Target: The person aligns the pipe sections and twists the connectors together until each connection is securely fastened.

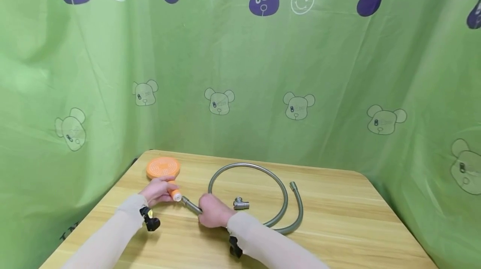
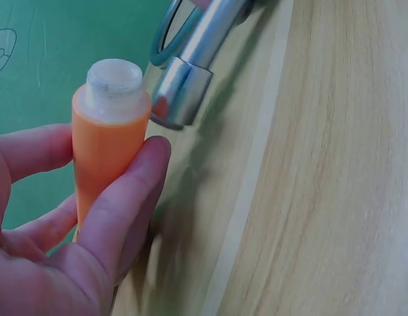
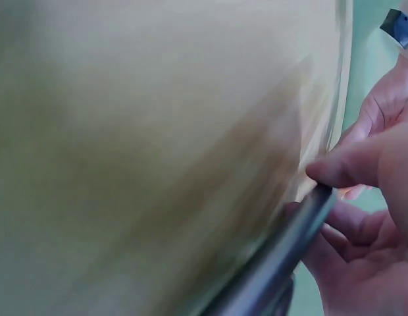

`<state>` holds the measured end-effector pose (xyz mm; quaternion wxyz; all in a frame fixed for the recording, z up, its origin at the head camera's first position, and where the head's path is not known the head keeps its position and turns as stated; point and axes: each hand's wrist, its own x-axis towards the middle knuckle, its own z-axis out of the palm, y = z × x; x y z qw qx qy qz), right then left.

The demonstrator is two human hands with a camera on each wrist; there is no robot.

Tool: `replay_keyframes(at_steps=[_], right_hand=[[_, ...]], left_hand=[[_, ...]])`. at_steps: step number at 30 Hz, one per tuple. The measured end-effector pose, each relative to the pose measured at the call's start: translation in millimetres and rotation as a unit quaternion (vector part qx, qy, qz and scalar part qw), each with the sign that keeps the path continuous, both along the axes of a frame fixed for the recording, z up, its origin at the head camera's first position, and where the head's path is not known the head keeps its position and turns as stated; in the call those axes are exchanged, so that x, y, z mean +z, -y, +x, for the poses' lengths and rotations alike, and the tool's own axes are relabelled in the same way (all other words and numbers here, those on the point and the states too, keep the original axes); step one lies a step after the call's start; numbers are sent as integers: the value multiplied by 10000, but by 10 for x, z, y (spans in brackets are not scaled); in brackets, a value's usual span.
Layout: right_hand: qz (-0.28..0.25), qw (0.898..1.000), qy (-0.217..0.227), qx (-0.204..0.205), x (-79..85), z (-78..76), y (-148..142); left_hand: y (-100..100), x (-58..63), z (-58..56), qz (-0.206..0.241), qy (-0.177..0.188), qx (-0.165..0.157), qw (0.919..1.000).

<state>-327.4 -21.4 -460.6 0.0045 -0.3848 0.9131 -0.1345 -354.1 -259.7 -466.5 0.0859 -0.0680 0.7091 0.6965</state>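
My left hand [image 1: 159,189] grips the handle of an orange shower head [image 1: 163,167], whose round perforated face is turned up. In the left wrist view the handle [image 2: 105,158] ends in a white collar [image 2: 114,82], bare at its tip. My right hand [image 1: 214,211] pinches a grey metal shower hose [image 1: 282,202] near one end. That end's metal fitting [image 2: 183,92] sits close beside the white collar, apart from it. From the right hand the hose loops across the table, and its other end [image 1: 293,186] lies to the right.
A small chrome T-shaped valve [image 1: 240,204] lies inside the hose loop, just right of my right hand. The wooden table [image 1: 338,219] reaches back to a green patterned curtain [image 1: 255,135], which hangs behind and on both sides.
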Motion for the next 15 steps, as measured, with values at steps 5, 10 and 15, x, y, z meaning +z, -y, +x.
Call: replay_keyframes(at_steps=[5, 10, 15], right_hand=[[-644, 9964, 410, -376, -29, 28, -25], [-1023, 9898, 841, -522, -49, 54, -28], [-1211, 9839, 1117, -691, -25, 67, -19]], left_hand=[[25, -7, 25, 111, -48, 18, 9999], [27, -5, 37, 209, -60, 175, 9996], [22, 37, 35, 171, -82, 314, 9993]])
